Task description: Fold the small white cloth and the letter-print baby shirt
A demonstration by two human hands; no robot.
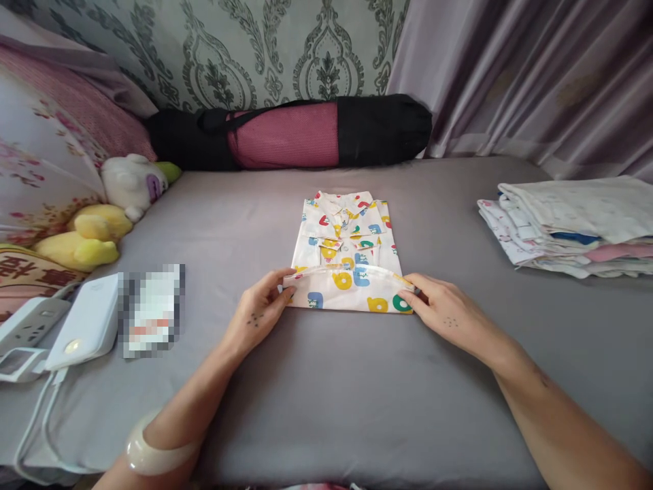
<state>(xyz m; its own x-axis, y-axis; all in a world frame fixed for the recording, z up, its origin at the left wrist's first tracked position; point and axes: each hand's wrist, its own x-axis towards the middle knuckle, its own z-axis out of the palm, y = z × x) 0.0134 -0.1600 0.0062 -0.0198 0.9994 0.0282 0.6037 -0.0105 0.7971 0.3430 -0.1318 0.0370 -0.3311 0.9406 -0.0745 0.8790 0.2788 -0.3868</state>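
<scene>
A white collared shirt (352,228) with colourful printed letters lies front up on the grey sheet, its sides tucked in to a narrow shape. Its lower end is turned up over the front, making a band across the near edge. My left hand (260,303) pinches the left corner of that band between thumb and fingers. At the opposite corner, my right hand (439,306) grips the fabric the same way. The collar points away from me, and the buttons run down the middle.
A stack of folded clothes (576,228) sits at the right. Along the wall lies a black and pink rolled bag (286,136). Plush toys (86,235), a white power bank (86,320) with cables, a power strip (30,323) and a blurred item (153,309) are on the left.
</scene>
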